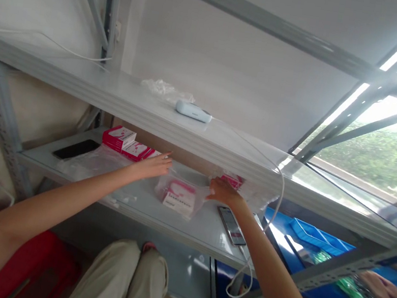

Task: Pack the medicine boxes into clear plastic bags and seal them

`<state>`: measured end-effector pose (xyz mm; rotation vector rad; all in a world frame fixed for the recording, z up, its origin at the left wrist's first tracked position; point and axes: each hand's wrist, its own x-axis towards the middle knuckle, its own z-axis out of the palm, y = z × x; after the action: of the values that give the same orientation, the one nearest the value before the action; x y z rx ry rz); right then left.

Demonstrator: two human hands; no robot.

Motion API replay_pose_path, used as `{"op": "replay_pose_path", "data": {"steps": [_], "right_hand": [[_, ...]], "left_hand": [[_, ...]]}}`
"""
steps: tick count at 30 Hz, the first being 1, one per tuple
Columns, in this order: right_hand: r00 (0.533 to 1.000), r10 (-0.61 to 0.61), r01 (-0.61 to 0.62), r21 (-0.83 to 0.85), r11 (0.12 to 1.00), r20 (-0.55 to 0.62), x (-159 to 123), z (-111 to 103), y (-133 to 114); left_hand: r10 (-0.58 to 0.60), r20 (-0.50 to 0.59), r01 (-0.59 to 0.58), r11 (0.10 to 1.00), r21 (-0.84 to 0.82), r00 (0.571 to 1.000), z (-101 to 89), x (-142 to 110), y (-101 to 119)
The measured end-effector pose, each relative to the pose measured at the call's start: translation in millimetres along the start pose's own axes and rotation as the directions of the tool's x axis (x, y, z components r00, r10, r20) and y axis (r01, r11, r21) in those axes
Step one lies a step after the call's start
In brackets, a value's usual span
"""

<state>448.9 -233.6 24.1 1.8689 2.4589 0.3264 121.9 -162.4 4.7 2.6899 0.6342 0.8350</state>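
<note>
My left hand [157, 167] is open over the lower shelf, fingers stretched out beside a stack of pink-and-white boxes [120, 137]. Nothing shows in its fingers. In front of it lies a pink-and-white box in a clear plastic bag [180, 197]. My right hand [223, 191] is near the right edge of that bag, thumb apart from the fingers; some of its fingers are hidden, and I see no object in its grip. Just behind it is another pink box [233, 180], amid clear plastic bags [257, 193].
A dark phone [76, 149] lies at the shelf's left, and a phone on a white cable [231, 226] at its right. The upper shelf [124, 95] holds a pale blue device [193, 112]. A red stool [36, 259] is below. Another person's hands [382, 291] and a blue tray [319, 237] are right.
</note>
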Motion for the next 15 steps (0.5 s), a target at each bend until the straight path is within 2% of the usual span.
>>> {"op": "replay_pose_path", "data": {"steps": [2,5,8,10,12,13,14,15], "right_hand": [[0.995,-0.078,0.086,-0.139,0.986,0.061,4.8,-10.0,-4.3],[0.989,-0.14,0.129,-0.224,0.966,-0.037,10.9,-25.6,-15.9],[0.977,-0.163,0.141,-0.159,0.977,-0.136,12.3,-28.6,-26.5],[0.964,-0.066,0.07,0.008,0.997,-0.257,8.9,-15.1,-28.3],[0.924,0.124,-0.014,0.292,0.956,-0.363,1.1,12.8,-26.0],[0.899,0.233,-0.041,0.458,0.888,-0.37,-4.4,31.2,-24.4],[0.884,0.325,-0.048,0.626,0.778,-0.335,-10.6,51.5,-23.4],[0.87,0.42,-0.074,0.773,0.63,-0.259,-17.1,72.5,-23.8]], "left_hand": [[0.109,0.0,-0.109,0.993,0.052,0.994,-5.2,4.5,7.0],[0.178,0.033,-0.181,0.964,0.194,0.984,-11.7,9.1,20.0],[0.156,0.067,-0.169,0.938,0.303,0.986,-16.8,9.9,33.9],[0.123,0.039,-0.128,0.944,0.304,0.992,-16.7,7.4,36.9],[0.085,-0.055,-0.07,0.972,0.226,0.995,-9.6,1.3,30.1],[0.046,-0.135,-0.024,0.987,0.157,0.99,-2.2,-3.3,23.1],[-0.02,-0.226,0.036,0.997,0.069,0.974,8.4,-8.8,14.6],[-0.117,-0.31,0.11,0.993,-0.042,0.943,21.9,-15.0,5.6]]}}
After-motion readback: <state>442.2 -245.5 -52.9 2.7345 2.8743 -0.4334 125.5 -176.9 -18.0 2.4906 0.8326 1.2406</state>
